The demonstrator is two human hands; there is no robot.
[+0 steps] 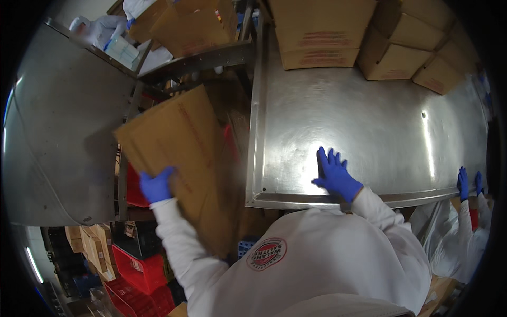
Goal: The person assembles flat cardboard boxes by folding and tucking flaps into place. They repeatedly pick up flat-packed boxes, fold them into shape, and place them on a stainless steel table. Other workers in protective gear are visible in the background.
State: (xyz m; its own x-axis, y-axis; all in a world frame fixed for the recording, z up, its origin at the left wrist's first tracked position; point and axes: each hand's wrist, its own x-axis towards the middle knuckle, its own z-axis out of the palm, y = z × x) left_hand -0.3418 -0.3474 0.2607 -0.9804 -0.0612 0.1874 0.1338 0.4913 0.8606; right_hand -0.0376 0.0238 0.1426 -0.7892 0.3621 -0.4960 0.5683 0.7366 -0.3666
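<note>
Broadly, what fills my feed from afar is the steel surface (369, 127), spreading from 12 to 4 o'clock, with a second metal surface (58, 127) at 9. Brown boxes (322, 31) crowd the far side of the steel one, between 12 and 2. Next in size comes the flattened carton (185, 137), just inside 9 o'clock, slanting in the gap between the two surfaces, beside the steel one rather than on it. Its right-hand part blurs, so I can't tell exactly how its panels fold. I judge it light for its breadth, stiff along the creases yet liable to flex across the middle; dry board should hardly slip, and only the corners look easy to crush. I would take hold along the left long edge, pinching the layers together, with a second grip opposite to stop it flapping. Red crates (140, 267) sit between 7 and 8 o'clock, below the carton. Smaller again, the left hand (157, 186), gloved in blue between 8 and 9, grips the carton's left edge, thumb on its face; the other fingertips are hidden from me. The right hand (338, 177), between 3 and 4, is spread wide, palm down at the steel surface, holding nothing. A co-worker's hands (463, 184) show near 3 o'clock.
</note>
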